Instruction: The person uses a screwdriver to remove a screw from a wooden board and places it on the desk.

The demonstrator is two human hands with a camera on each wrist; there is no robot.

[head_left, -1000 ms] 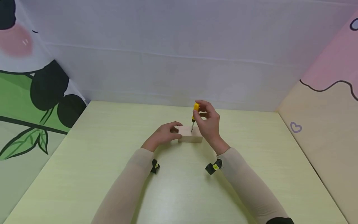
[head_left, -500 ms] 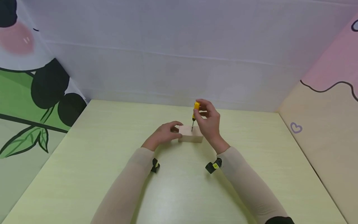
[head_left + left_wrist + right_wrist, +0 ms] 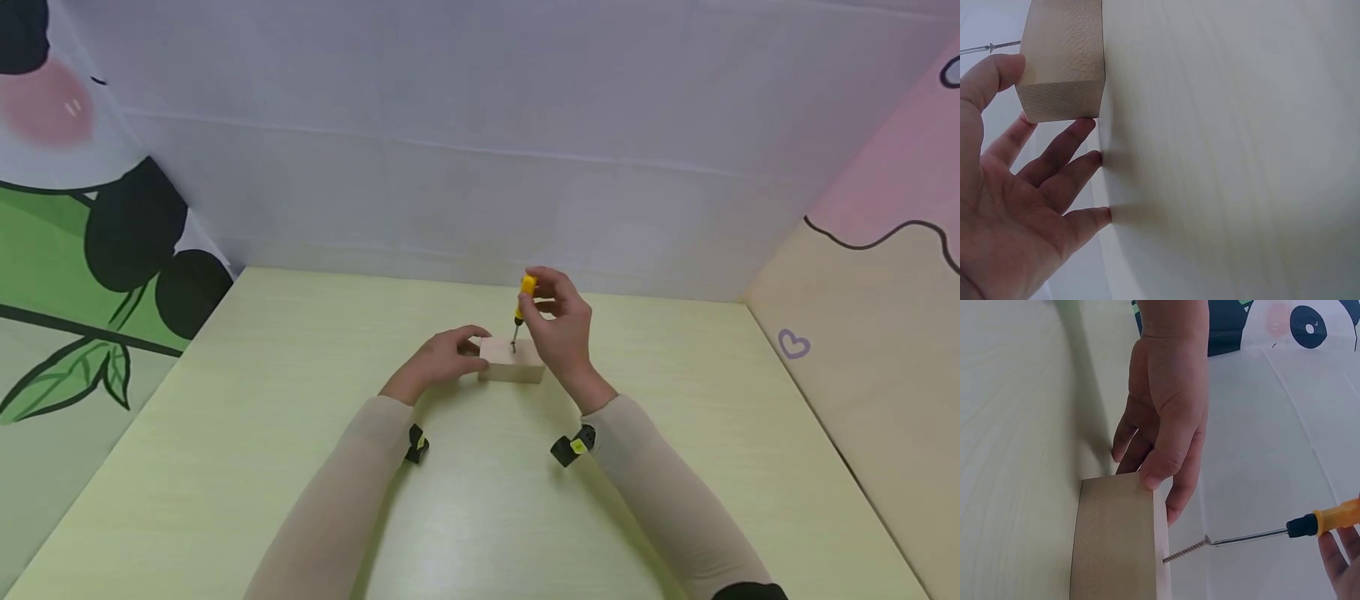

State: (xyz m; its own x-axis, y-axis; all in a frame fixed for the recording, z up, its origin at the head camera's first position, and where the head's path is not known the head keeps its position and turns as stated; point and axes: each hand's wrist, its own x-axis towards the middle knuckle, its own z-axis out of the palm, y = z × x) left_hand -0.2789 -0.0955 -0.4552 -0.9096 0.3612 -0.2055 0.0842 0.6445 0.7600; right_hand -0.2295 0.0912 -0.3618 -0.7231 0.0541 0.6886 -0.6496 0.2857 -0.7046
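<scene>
A pale wooden block (image 3: 512, 372) lies on the table, and its left end is held by my left hand (image 3: 442, 357). The left thumb presses the block's near upper edge, with fingers at the end and far side. From the upper face a threaded screw (image 3: 1186, 551) stands out, slightly tilted, most of its thread visible. My right hand (image 3: 561, 329) pinches the yellow handle of a screwdriver (image 3: 527, 287) above the block. In the right wrist view the screwdriver's tip meets the screw's head. The left wrist view also shows the screw (image 3: 1005, 44) beside the left thumb.
The pale table (image 3: 300, 400) runs up to a white cloth backdrop (image 3: 480, 200) close behind the block. Printed panels stand at both sides, a green one (image 3: 45, 250) on the left and a pink-and-cream one (image 3: 885, 333) on the right.
The screwdriver's shaft leans very slightly more, its lower end a touch further left. Both hands and the block stay in practically the same place.
</scene>
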